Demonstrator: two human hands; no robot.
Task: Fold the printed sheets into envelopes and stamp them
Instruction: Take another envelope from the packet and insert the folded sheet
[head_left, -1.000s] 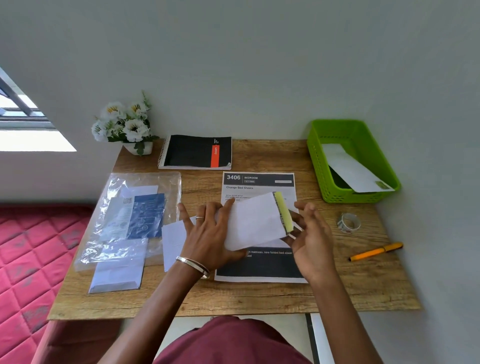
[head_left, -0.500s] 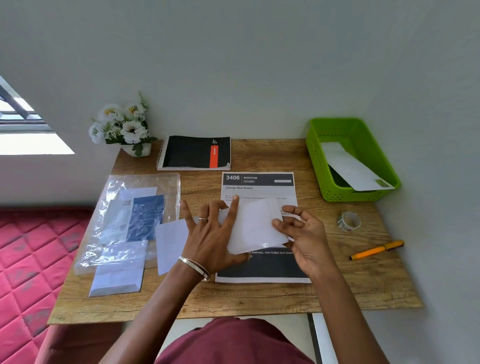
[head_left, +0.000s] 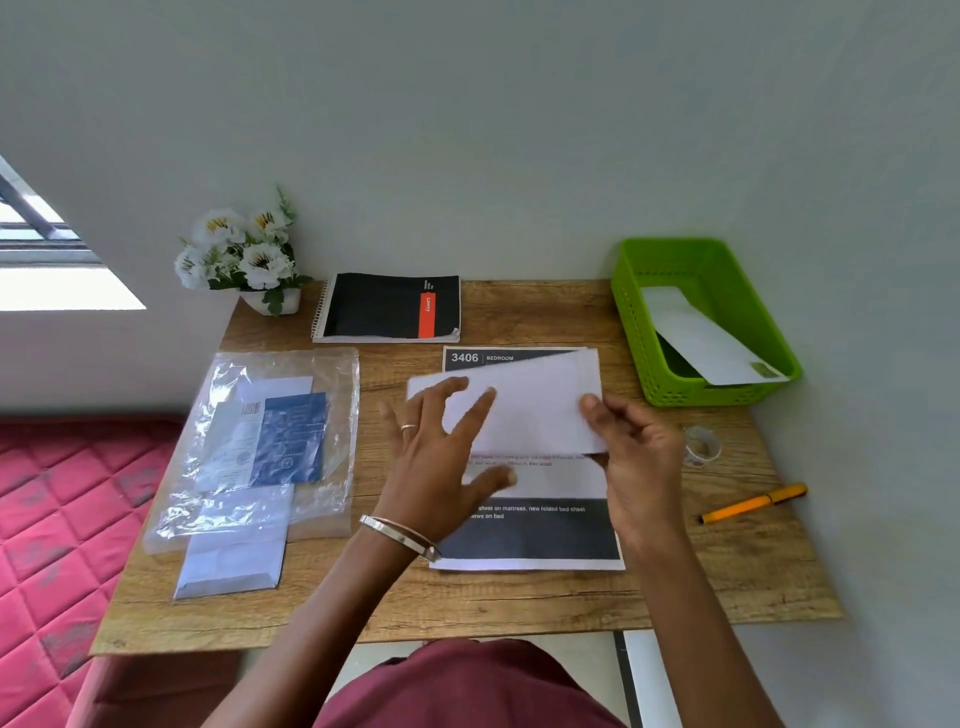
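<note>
1. Grey wall stands behind a wooden desk (head_left: 519, 597), and I am looking down at it from the head camera.
2. I see a printed sheet (head_left: 535, 535) lying flat in the middle of the desk. It says "3406 BEDROOM" at the top and has a dark band near the bottom.
3. On top of that sheet is a white envelope (head_left: 535, 410). It lies a bit slanted and hides most of the top half of the sheet.
4. My left hand (head_left: 441, 467) has its fingers spread wide over the left part of the envelope. They look a little blurry, so I cannot tell how hard they press.
5. My right hand (head_left: 634, 457) pinches the right end of the envelope between the thumb and the curled fingers.
6. A green basket (head_left: 634, 332) sits at the back right corner of the desk. A second envelope (head_left: 701, 338) leans inside it (there is a small green mark on its near corner).
7. Near the right hand is a small roll of tape (head_left: 701, 447), and closer to me lies an orange pen (head_left: 753, 503).
8. On the left side lies a clear plastic bag (head_left: 322, 374) with white and blue papers in it. A few white envelopes (head_left: 228, 561) poke out at its near end.
9. At the back are a black notebook (head_left: 384, 306) with a red stripe and a little pot of white flowers (head_left: 239, 249).
10. Left of the desk I see a red quilted mattress (head_left: 62, 519).
</note>
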